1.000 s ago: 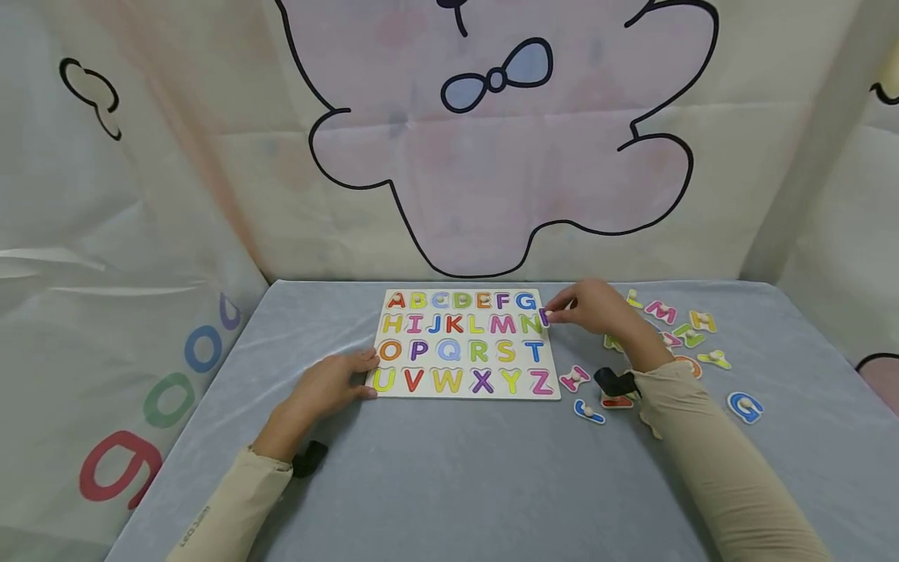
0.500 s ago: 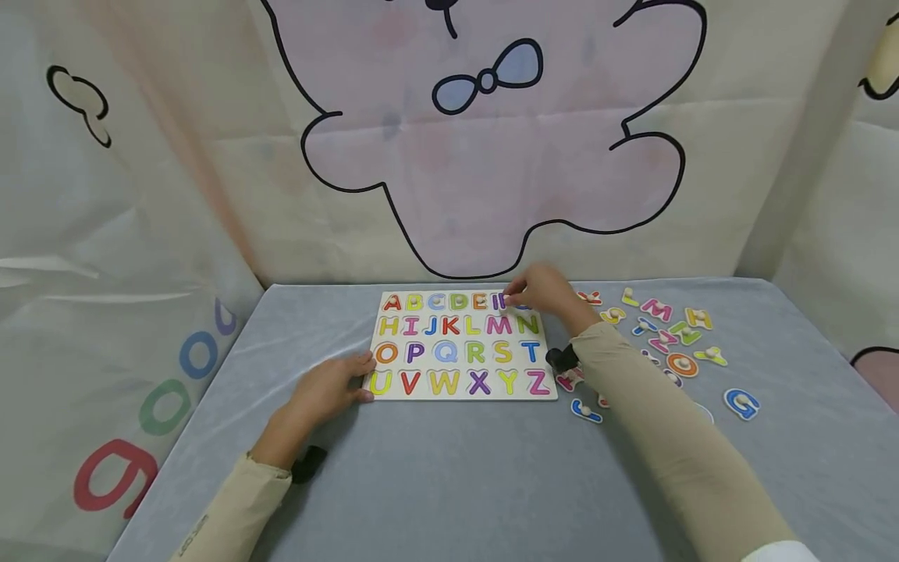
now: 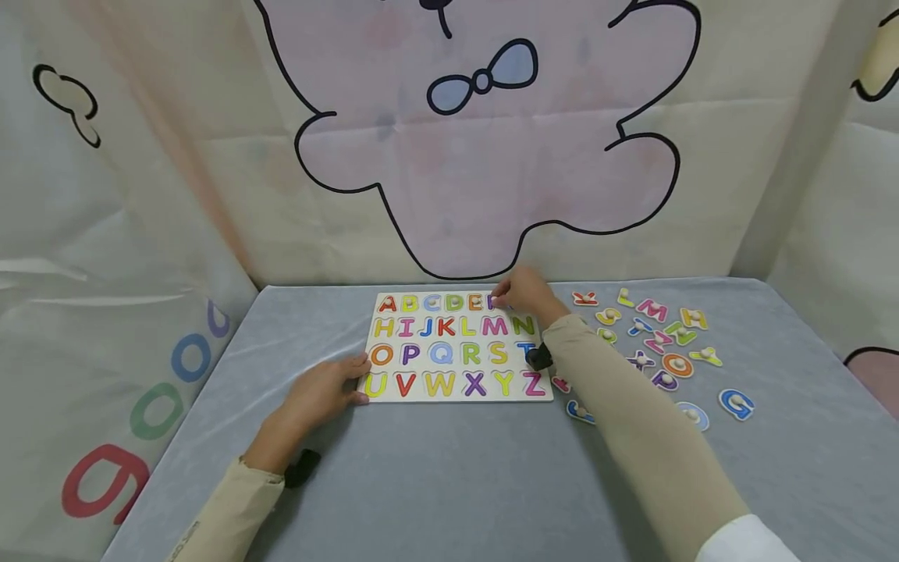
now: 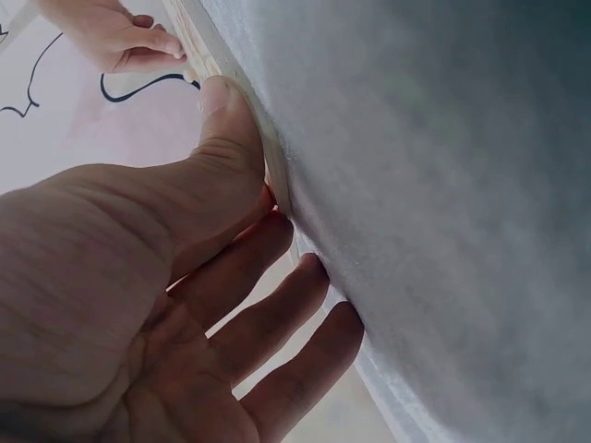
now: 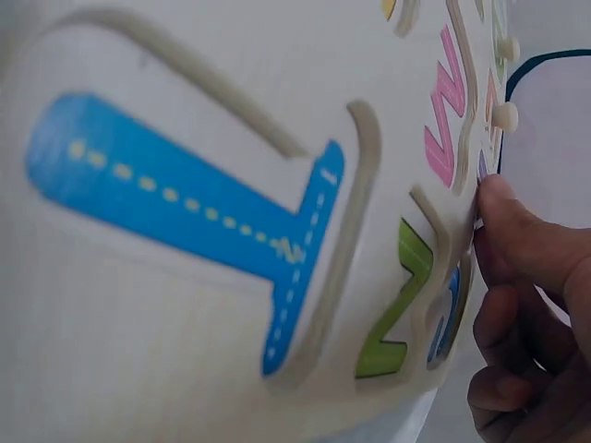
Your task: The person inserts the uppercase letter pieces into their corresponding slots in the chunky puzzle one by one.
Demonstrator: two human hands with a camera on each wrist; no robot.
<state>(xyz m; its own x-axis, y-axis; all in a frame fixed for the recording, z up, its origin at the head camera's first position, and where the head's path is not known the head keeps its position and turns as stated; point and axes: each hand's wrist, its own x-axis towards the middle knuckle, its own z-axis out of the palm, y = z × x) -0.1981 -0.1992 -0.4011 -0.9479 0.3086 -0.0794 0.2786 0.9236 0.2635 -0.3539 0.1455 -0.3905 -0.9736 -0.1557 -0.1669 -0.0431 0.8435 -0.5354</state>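
A white alphabet puzzle board (image 3: 456, 368) with coloured letter recesses lies on the cloth-covered table. My left hand (image 3: 319, 402) holds its left edge near the lower corner; in the left wrist view the thumb (image 4: 226, 125) rests against the edge. At the top row, my right hand (image 3: 527, 295) pinches a purple letter F piece (image 3: 491, 301) over the F recess, beside the letter E (image 3: 475, 302). The fingers mostly hide this piece in the right wrist view. Wooden knobs (image 5: 504, 116) stand up from pieces at the board's far side. The hand covers the G recess.
Several loose knobbed letters lie right of the board, among them a blue G (image 3: 736, 404), an orange O (image 3: 677, 365) and a pink M (image 3: 652, 310). My right sleeve (image 3: 632, 421) passes over some of them. A printed cloth backdrop (image 3: 463, 195) rises behind the table.
My right hand has carried the purple F from the board's right edge leftward and up to the top row, where it has settled lower. The left hand keeps its hold.
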